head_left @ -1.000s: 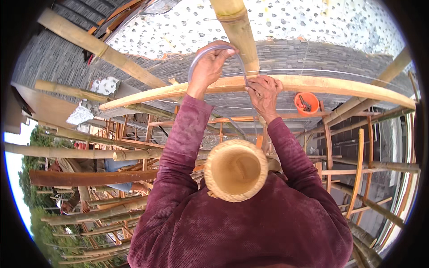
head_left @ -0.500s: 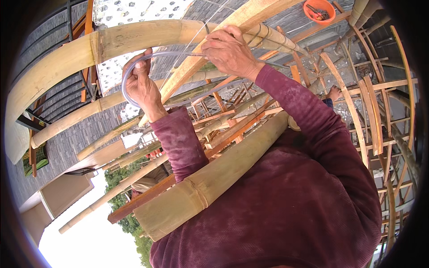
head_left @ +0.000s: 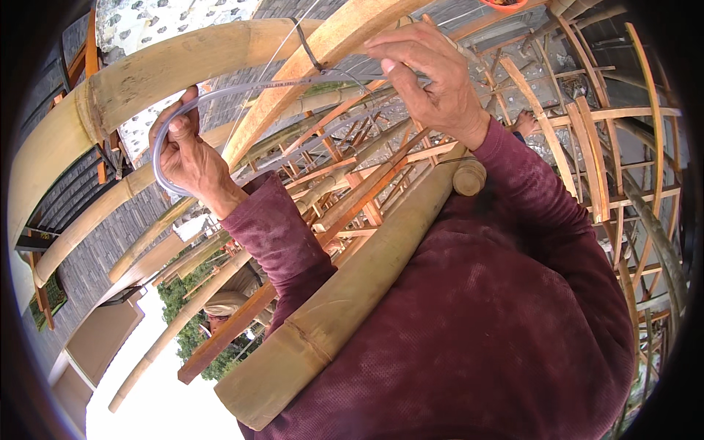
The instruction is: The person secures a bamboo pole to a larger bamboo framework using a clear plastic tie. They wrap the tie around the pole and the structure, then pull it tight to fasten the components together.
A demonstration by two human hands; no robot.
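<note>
My left hand (head_left: 189, 150) is closed around a clear plastic tube (head_left: 242, 89), which loops round the outside of the hand and runs right across a pale sawn timber beam (head_left: 282, 99). Just past the beam, my right hand (head_left: 440, 84) is raised with thumb and fingers apart. The tube reaches the thumb's edge; whether it touches there is hard to tell. A thick bamboo pole (head_left: 176, 66) meets the beam, and dark tie wire (head_left: 304, 44) wraps round the joint.
Another bamboo pole (head_left: 345, 301) lies across close to my chest. Timber and bamboo scaffolding (head_left: 598, 161) fills the right side. Someone else's hand or foot (head_left: 525, 122) shows among it, and a person (head_left: 231, 301) is lower left. An orange bucket (head_left: 506, 6) sits at the top edge.
My right hand has come off the beam and moved right, its fingers spreading. That uncovers the tie wire and more of the tube. In the picture, my left hand has shifted left, still holding the tube.
</note>
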